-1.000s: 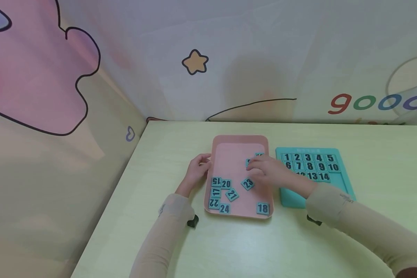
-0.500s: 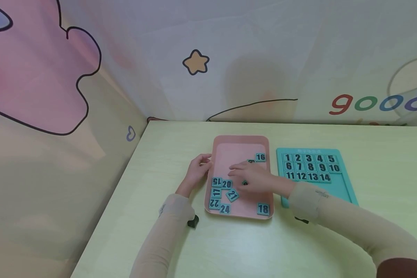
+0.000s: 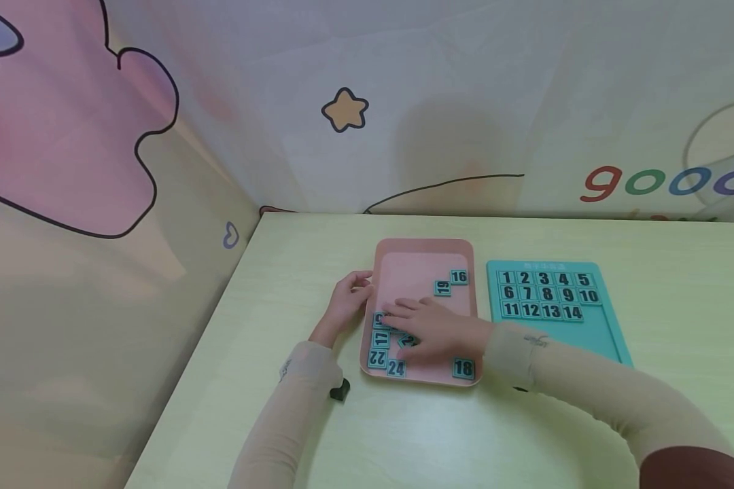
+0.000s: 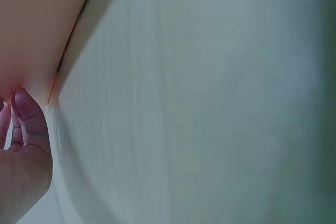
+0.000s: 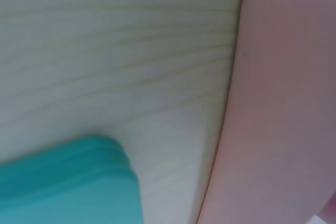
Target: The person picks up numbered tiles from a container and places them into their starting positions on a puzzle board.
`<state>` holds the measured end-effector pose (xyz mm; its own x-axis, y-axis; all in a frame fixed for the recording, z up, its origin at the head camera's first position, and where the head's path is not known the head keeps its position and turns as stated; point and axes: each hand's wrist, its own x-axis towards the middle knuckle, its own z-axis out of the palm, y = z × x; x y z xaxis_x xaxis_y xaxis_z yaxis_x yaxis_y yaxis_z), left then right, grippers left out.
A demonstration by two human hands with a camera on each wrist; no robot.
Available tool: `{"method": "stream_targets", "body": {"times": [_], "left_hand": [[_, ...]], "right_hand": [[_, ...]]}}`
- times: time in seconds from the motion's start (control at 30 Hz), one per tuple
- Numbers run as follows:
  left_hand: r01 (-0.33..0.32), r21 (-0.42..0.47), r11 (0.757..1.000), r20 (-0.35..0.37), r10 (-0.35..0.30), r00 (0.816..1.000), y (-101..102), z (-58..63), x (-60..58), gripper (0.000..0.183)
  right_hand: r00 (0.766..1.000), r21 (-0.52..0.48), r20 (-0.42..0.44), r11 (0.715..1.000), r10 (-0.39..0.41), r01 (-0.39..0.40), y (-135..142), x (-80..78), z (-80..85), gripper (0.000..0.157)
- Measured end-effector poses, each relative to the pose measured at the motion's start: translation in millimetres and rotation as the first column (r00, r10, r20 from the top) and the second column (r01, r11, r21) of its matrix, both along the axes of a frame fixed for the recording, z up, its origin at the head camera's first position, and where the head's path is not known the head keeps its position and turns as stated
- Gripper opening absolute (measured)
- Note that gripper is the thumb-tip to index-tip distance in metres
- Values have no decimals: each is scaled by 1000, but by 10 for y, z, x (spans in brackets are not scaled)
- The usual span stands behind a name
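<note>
A pink tray [image 3: 406, 268] lies on the table and holds several teal number tiles. My left hand [image 3: 344, 299] is at the tray's left side; thumb and fingertips touch its edge from outside, as the left wrist view also shows with the hand [image 4: 26, 150] against the wall. Over the tiles, my right hand [image 3: 437, 329] reaches across with fingers spread, palm down. It partly covers tile 21 [image 3: 406, 341] and hides those beneath. In sight are tile 16 [image 3: 459, 277], tile 19 [image 3: 442, 288], tile 17 [image 3: 380, 339], tile 22 [image 3: 377, 358], tile 24 [image 3: 395, 368] and tile 18 [image 3: 463, 368].
Right of the tray lies a teal board [image 3: 605, 339], its tiles 1 to 14 set in rows, with bare slots below them. My right forearm crosses its lower edge. A printed cloth wall [image 3: 269, 122] stands behind and left of the table [image 3: 416, 435].
My right hand has moved left and toward me within the tray, from near tiles 16 and 19 to the lower-left tiles. Tile 23 is now out of sight. The left hand stays put.
</note>
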<state>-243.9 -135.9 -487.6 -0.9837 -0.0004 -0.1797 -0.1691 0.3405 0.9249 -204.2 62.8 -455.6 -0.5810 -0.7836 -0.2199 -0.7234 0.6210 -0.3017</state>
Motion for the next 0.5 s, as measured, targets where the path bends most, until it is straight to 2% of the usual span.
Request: {"method": "stream_targets", "body": {"times": [0.27,0.5], "left_hand": [[-5,-13,1000,1,5,1000,1,-13,-7,32],[-14,-16,1000,5,14,1000,3,-6,-7,33]], "right_hand": [[1000,66,16,998,3,-4,-24,5,-65,71],[998,63,-62,998,-2,6,42,-11,-98,65]]}}
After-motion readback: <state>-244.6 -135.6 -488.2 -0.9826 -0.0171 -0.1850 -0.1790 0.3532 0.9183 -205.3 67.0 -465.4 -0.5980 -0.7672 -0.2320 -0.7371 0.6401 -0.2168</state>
